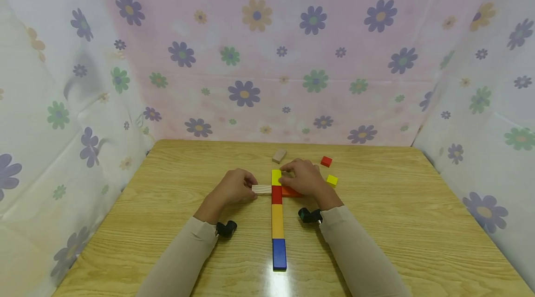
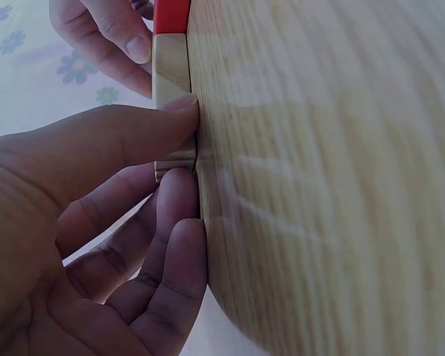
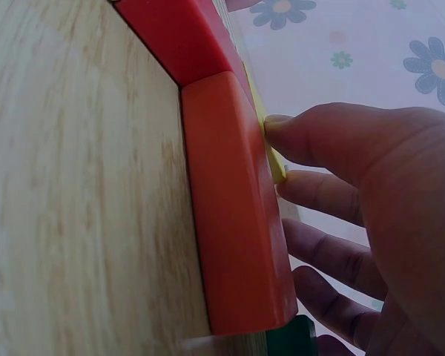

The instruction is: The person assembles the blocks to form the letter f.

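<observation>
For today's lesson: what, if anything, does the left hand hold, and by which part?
The left hand pinches a plain wooden block by its left end.

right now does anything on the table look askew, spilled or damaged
Nothing looks spilled or damaged. A pale wood-coloured rectangular block, a small red rectangular block and a small yellow rectangular block lie loose at angles, so they look stray next to the straight-lined cross of multicoloured blocks.

The sleeves (image 1: 179, 260) were beige and plain — a black unit (image 1: 226, 229) with rounded end projected beside each cuff (image 1: 205, 229).
</observation>
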`<state>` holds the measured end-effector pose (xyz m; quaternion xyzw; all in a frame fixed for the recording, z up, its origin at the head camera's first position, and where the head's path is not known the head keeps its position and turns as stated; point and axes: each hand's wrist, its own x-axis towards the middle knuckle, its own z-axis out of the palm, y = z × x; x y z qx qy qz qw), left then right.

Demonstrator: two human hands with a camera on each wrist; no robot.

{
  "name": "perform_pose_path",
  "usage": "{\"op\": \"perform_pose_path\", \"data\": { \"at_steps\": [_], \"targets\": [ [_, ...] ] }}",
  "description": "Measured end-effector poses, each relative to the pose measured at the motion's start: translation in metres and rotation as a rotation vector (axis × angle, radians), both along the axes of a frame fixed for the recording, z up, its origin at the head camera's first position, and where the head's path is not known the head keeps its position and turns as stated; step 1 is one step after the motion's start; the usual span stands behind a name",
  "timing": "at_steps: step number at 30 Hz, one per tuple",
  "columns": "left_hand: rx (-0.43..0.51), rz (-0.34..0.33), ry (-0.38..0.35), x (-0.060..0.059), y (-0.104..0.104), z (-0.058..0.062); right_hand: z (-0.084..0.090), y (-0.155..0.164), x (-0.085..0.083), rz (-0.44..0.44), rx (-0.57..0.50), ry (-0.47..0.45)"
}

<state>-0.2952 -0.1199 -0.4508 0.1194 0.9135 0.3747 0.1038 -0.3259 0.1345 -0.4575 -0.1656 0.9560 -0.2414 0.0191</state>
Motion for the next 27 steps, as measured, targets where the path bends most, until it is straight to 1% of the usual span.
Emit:
{"op": "perform_pose_path", "data": {
  "at_steps": [13,27],
  "targets": [
    [0.008,-0.004,-0.001,0.0013,-0.0005,0.0009,-0.0035,-0.0001,-0.0014,-0.001,0.006,0.002],
    [-0.002,-0.018,0.012,0.0003,-0.0005,0.0002,-0.0007,0.0,-0.0007,0.011,0.012,-0.003]
  ]
}}
